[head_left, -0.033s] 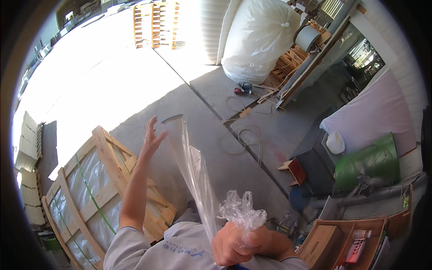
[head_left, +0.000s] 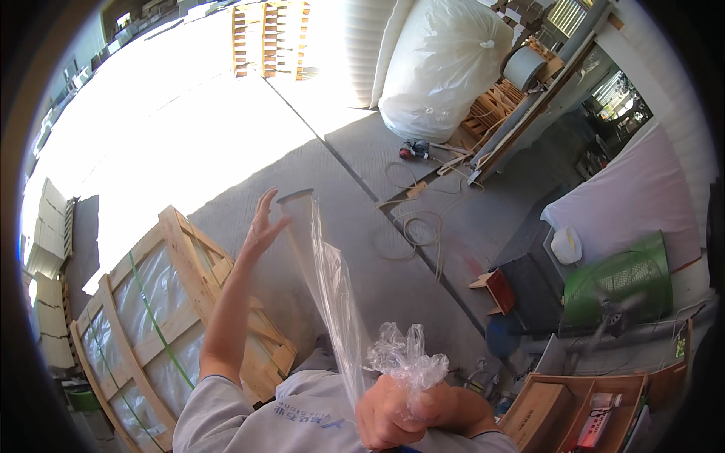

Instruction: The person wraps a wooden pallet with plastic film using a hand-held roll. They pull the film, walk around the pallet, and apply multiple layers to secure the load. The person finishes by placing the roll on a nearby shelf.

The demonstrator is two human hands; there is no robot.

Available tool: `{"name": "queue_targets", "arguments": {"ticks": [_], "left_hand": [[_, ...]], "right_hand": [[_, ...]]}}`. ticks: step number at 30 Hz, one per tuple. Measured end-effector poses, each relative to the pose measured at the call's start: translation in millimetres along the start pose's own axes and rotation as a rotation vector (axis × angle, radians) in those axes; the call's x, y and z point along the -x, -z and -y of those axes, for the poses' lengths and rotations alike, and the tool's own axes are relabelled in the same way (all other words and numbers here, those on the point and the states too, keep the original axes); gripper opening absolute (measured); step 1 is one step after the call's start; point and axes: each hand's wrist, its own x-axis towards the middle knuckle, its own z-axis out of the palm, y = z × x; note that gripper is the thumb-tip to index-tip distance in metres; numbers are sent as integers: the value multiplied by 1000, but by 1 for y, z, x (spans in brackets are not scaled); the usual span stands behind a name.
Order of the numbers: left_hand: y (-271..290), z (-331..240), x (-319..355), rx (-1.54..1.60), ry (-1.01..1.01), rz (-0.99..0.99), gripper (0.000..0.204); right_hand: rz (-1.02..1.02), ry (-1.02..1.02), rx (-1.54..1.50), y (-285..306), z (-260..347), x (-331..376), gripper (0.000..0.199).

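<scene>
My clear plastic stretch-film roll (head_left: pixel 296 219) stands ahead, its film (head_left: pixel 336 302) running back to me. My left hand (head_left: pixel 263 223) lies open against it; my right hand (head_left: pixel 393 411) clutches the bunched tail (head_left: pixel 408 359).

Clearance: floor open ahead, blocked low on both sides.
Stretched plastic film (head_left: pixel 325 294) runs between left hand (head_left: pixel 263 226) and right hand (head_left: pixel 400 411), splitting the middle. Wooden crate (head_left: pixel 162 317) blocks left of the raised arm. Loose cable (head_left: pixel 411 223) on the floor ahead-right; wooden box (head_left: pixel 581 400) and green fan (head_left: pixel 615 287) crowd the lower right.
</scene>
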Motion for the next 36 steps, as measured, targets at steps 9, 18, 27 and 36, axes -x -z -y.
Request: {"name": "queue_targets", "arguments": {"ticks": [9, 18, 27, 36], "left_hand": [[28, -8, -80, -452, 409, 491, 61], [64, -14, 69, 140, 939, 395, 39], [-81, -80, 270, 182, 1090, -243, 35], [-140, -18, 325, -447, 978, -306, 28]], "right_hand": [[241, 117, 74, 33, 79, -6, 45], [-369, 574, 146, 139, 251, 86, 45], [-962, 130, 228, 338, 229, 54, 38], [-1240, -559, 1129, 516, 96, 14, 31]]}}
